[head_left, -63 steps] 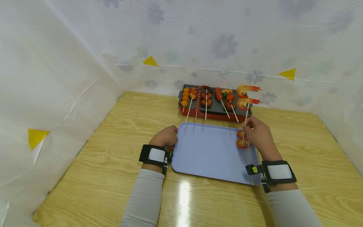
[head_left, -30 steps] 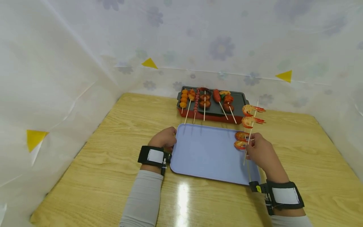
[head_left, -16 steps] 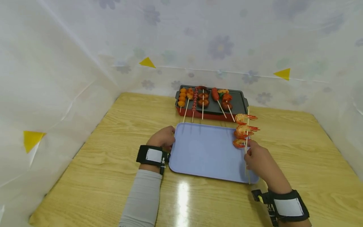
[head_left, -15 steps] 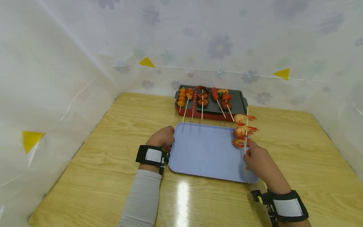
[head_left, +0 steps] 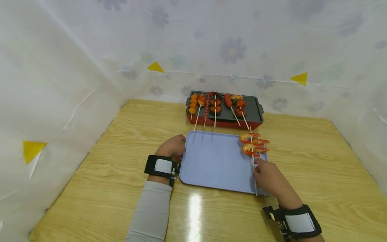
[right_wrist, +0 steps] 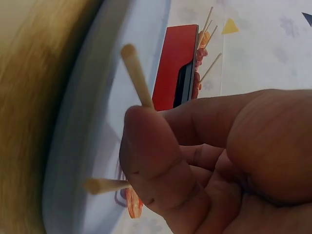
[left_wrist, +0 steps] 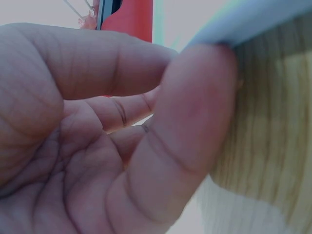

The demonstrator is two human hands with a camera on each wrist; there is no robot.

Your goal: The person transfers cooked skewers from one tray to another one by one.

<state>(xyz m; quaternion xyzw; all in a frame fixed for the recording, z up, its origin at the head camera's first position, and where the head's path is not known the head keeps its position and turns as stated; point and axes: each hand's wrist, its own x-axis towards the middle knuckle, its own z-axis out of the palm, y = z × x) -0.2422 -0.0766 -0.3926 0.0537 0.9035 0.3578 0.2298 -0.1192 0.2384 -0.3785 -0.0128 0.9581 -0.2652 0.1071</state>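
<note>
A pale blue-purple tray (head_left: pixel 211 161) lies on the table, and my left hand (head_left: pixel 173 146) pinches its left edge; the left wrist view has the rim between thumb (left_wrist: pixel 195 102) and fingers. At the tray's right side my right hand (head_left: pixel 270 176) pinches the stick of a shrimp skewer (head_left: pixel 248 148), which points away from me. Another shrimp skewer (head_left: pixel 264 141) lies on the tray, partly hidden under the held one. Two stick ends show in the right wrist view: one stick (right_wrist: pixel 138 78) between my thumb and finger, another stick (right_wrist: pixel 105 186) lower down behind the thumb.
Behind the tray stands a red and black grill (head_left: pixel 252 111) with several skewers across it, including a sausage skewer (head_left: pixel 228 100) and an orange ball skewer (head_left: pixel 192 104). Their sticks overhang its front. A floral sheet (head_left: pixel 232 50) hangs behind the wooden table (head_left: pixel 105 168).
My right hand has brought the shrimp skewer from the grill's right end toward me, down over the tray, then slightly left. My left hand has stayed at the tray's edge.
</note>
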